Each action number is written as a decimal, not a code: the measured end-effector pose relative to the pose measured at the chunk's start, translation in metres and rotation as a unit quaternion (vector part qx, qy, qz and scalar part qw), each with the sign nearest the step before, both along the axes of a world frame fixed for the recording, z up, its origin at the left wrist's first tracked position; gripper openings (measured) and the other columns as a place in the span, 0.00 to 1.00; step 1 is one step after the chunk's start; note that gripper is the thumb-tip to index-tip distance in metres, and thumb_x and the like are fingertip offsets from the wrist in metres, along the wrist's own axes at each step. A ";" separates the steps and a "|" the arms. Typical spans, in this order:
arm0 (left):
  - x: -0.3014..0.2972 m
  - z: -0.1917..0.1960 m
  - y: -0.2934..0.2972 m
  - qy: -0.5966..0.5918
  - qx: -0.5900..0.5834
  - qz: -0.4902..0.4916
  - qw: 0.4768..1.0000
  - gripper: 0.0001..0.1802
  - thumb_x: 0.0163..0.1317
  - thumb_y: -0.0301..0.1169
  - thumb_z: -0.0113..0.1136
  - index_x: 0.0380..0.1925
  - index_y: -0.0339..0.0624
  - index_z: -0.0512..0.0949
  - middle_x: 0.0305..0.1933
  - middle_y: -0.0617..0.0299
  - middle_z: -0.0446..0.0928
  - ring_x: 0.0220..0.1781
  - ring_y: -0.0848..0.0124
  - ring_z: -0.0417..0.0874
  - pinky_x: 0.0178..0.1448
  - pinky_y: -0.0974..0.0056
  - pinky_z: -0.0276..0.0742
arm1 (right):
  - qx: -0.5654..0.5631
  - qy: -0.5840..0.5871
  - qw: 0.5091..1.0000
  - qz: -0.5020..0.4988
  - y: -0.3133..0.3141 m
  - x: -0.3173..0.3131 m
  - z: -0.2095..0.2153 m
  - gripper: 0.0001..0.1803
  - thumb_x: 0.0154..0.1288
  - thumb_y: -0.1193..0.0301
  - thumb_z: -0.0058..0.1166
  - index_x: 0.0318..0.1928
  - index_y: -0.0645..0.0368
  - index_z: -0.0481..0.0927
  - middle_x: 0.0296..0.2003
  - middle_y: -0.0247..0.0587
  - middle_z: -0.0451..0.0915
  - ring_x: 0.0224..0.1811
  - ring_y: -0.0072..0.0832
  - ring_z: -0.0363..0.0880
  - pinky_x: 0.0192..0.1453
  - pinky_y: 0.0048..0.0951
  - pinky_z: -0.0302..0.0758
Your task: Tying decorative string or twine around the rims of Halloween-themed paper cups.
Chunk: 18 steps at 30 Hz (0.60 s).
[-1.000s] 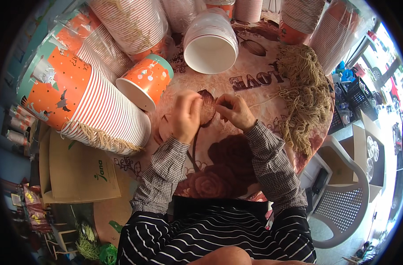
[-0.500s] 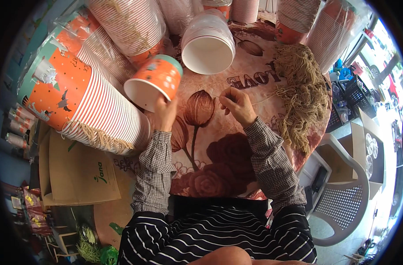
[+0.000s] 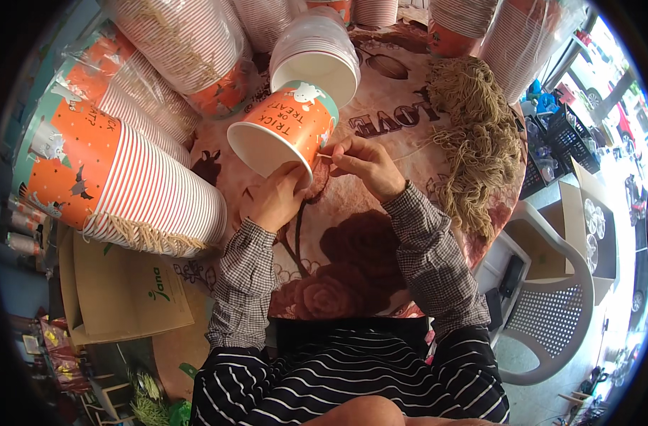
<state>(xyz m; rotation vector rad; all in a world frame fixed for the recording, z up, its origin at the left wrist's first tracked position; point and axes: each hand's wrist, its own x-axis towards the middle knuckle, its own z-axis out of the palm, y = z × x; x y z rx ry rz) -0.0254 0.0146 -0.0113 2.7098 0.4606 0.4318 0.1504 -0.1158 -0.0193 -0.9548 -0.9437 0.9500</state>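
Gripping orange cup point(image 3: 285, 117) by rim in left fingers point(image 3: 291, 176); pinching pale string point(image 3: 324, 155) in right fingers point(image 3: 349, 162) (closed, just beside cup). Noted bare tabletop point(image 3: 370, 227) bodyward of both, yarn point(image 3: 476, 142) rightward, edge point(image 3: 508, 213) beyond.

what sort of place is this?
Probably a small informal workshop: a table holding cup stacks and a heap of cord, with a cardboard box beside it.

The cup point(image 3: 290, 122) looks smooth, glossy paper; the string bundle point(image 3: 474, 153) rough, matt fibre; the chair point(image 3: 551, 326) plastic.
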 end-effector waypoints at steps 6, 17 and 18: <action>0.003 0.011 -0.005 0.036 -0.072 -0.001 0.997 0.18 0.56 0.33 0.62 0.45 0.35 0.75 0.45 0.49 0.77 0.46 0.51 0.79 0.46 0.56 0.76 | 0.018 -0.014 0.999 0.030 0.001 -0.004 0.004 0.05 0.65 0.75 0.52 0.40 0.62 0.76 0.44 0.38 0.80 0.43 0.21 0.77 0.47 0.26 0.76; 0.009 -0.019 0.000 -0.193 -0.086 -0.027 0.977 0.14 0.63 0.36 0.57 0.44 0.39 0.78 0.14 0.58 0.68 0.13 0.71 0.68 0.21 0.62 0.61 | 0.011 -0.015 1.000 0.002 0.002 -0.003 0.003 0.05 0.65 0.73 0.54 0.39 0.61 0.77 0.36 0.31 0.78 0.38 0.18 0.75 0.44 0.24 0.76; 0.011 -0.019 -0.002 -0.192 -0.086 -0.029 0.977 0.14 0.63 0.36 0.57 0.44 0.39 0.78 0.14 0.58 0.68 0.13 0.71 0.68 0.21 0.62 0.61 | 0.012 -0.017 1.000 -0.008 0.001 -0.002 0.002 0.06 0.65 0.72 0.54 0.38 0.61 0.77 0.36 0.31 0.77 0.37 0.18 0.75 0.43 0.23 0.76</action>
